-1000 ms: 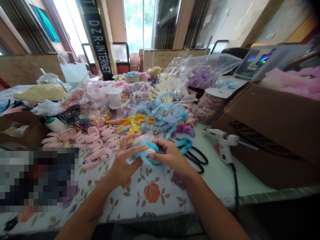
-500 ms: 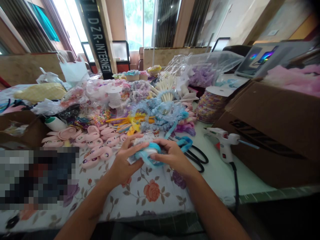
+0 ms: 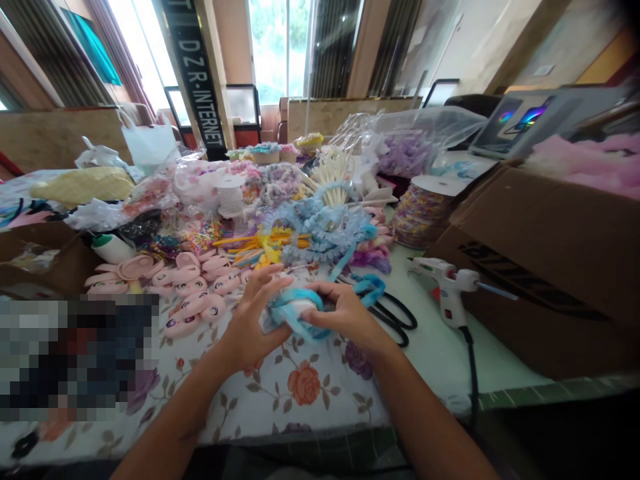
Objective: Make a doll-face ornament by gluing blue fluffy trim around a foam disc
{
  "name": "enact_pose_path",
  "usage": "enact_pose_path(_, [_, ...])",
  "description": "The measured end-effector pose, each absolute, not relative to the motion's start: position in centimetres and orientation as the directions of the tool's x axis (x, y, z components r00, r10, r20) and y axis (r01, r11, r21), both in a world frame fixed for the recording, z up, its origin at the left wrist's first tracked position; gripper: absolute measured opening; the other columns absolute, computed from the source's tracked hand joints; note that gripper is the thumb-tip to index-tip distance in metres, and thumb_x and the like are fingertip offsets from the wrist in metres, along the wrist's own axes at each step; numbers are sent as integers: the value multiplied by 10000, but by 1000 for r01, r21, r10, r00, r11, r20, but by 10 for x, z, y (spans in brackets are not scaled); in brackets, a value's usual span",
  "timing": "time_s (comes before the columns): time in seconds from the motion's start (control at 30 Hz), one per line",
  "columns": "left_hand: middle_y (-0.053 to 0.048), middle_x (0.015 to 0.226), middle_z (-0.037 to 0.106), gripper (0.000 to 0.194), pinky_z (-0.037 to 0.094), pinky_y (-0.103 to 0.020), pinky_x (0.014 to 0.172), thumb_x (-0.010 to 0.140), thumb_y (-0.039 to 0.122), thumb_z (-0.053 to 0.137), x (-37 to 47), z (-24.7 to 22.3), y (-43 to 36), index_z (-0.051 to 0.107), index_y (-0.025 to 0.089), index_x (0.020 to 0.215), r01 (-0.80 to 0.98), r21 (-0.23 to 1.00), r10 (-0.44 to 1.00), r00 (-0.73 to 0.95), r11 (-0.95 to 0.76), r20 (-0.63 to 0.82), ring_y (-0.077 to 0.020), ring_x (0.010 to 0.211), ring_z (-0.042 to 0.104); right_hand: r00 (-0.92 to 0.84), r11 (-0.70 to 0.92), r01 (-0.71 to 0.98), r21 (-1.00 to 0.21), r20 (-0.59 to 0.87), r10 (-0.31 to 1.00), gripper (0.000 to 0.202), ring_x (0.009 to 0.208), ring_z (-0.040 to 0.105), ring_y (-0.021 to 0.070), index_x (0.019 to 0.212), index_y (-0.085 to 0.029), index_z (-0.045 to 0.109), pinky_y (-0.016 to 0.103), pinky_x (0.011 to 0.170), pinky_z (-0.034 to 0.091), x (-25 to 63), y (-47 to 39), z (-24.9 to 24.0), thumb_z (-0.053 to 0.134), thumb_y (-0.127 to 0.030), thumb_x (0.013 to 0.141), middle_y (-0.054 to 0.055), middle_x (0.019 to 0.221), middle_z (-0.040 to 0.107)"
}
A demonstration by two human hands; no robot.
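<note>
- Blue strip (image 3: 314, 331) is bunched up between both hands, over the flowery cloth (image 3: 235, 407), with a white bit (image 3: 296, 308) showing in its middle.
- Left hand (image 3: 250, 325): fingers spread in a wide curve at the strip's left side. It is blurry there, so I can't tell if they grip it.
- Right hand (image 3: 353, 319): thumb in front, bent fingers behind, pinching the strip's right side.
- Press softly, so it stays puffy.
- Let the right thumb hold firm any time the left fingers let go.
- Keep it smooth and snug, with no twists.
- Watch the blue loop (image 3: 371, 291) near the black loops (image 3: 403, 341); it could snag.
- Keep both arms clear of the glue gun (image 3: 451, 297).
</note>
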State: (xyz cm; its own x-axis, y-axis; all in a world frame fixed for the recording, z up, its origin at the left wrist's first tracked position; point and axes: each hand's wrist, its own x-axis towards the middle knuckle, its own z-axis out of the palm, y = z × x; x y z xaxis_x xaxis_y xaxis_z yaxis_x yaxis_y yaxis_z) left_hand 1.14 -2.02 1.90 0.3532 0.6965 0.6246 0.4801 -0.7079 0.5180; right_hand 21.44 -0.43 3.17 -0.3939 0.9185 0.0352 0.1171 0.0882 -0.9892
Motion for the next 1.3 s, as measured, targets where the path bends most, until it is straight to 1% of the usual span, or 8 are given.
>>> enact_pose_path(0.2, [-99,1419,340,350,391,-478,1076,809,213,666,12,17,-21,591,283,1144,424,550,694,389,-719,606,-282,1356,346,-399,75,162,-984,4,917,261,665,573,151,921,-142,692,251,596,471,213,-6,33,704,-262,690,12,763,644])
enact_pose_path(0.33, [-101,1437,337,353,396,-487,1067,815,193,655,13,19,-22,618,288,1152,437,551,703,408,-711,583,-292,1347,362,-401,91,157,-983,20,916,253,685,584,158,919,-152,694,254,611,479,212,-6,34,697,-270,695,13,778,651])
enact_pose_path(0.47, [-101,1459,352,359,387,-511,1072,812,191,654,13,19,-22,636,292,1156,452,561,719,392,-694,573,-311,1340,380,-389,99,147,-984,34,921,216,638,559,141,866,-160,685,235,571,453,213,-7,34,708,-277,685,-10,716,626])
enact_pose_path(0.67, [-113,1440,410,464,385,-523,1069,792,185,655,12,17,-19,596,293,1240,426,583,722,403,-691,562,-325,1342,387,-384,132,141,-981,68,921,194,644,538,134,850,-158,680,229,577,428,213,-9,37,703,-247,679,-13,709,612])
enact_pose_path(0.83, [-114,1448,407,542,340,-546,1090,765,144,653,11,15,-20,564,284,1281,433,597,737,428,-676,524,-332,1357,360,-389,143,137,-980,79,918,216,659,535,137,880,-155,689,229,572,427,215,-9,36,704,-247,685,0,742,625])
enact_pose_path(1.1, [-127,1454,389,579,318,-544,1101,761,166,662,11,15,-19,517,267,1312,454,566,726,445,-688,525,-335,1359,353,-407,155,152,-976,81,910,228,685,559,151,918,-167,695,240,599,446,216,-8,32,696,-248,705,5,784,647])
enact_pose_path(1.2, [-144,1437,380,657,340,-524,1094,758,164,678,12,16,-19,423,253,1356,458,556,719,394,-694,572,-310,1355,356,-386,134,174,-975,58,921,217,644,542,142,884,-156,688,238,575,440,214,-6,31,701,-277,704,0,732,625])
enact_pose_path(1.3, [-138,1386,397,565,379,-491,1076,762,187,700,13,16,-19,450,248,1265,426,540,680,326,-726,657,-280,1341,367,-372,123,179,-976,49,927,233,634,541,144,873,-149,685,241,569,441,214,-4,28,703,-292,689,0,709,614])
